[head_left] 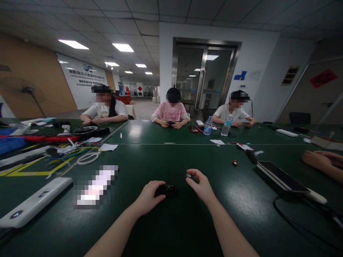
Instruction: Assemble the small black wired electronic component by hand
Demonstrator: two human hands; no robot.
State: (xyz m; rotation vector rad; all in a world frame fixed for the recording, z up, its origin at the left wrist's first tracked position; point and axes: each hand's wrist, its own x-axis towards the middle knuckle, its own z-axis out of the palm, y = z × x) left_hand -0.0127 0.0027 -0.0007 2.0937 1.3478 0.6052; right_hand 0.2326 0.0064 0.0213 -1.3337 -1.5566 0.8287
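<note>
Black device [169,190] at the counter's [139,160] near middle, left grip [148,197] clamped on its left end!
Right grip [203,188] pinches a small piece [188,175]; a loosened pinch could drop it.

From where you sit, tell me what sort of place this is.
Most likely an office's shared work area: there's a lettered wall sign, glass doors, and people seated around a large green table.

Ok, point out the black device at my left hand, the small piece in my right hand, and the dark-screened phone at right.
Black device [169,189]: head view, its upper surface.
Small piece [188,175]: head view, its uncovered part.
Dark-screened phone [282,176]: head view, its screen.
</note>
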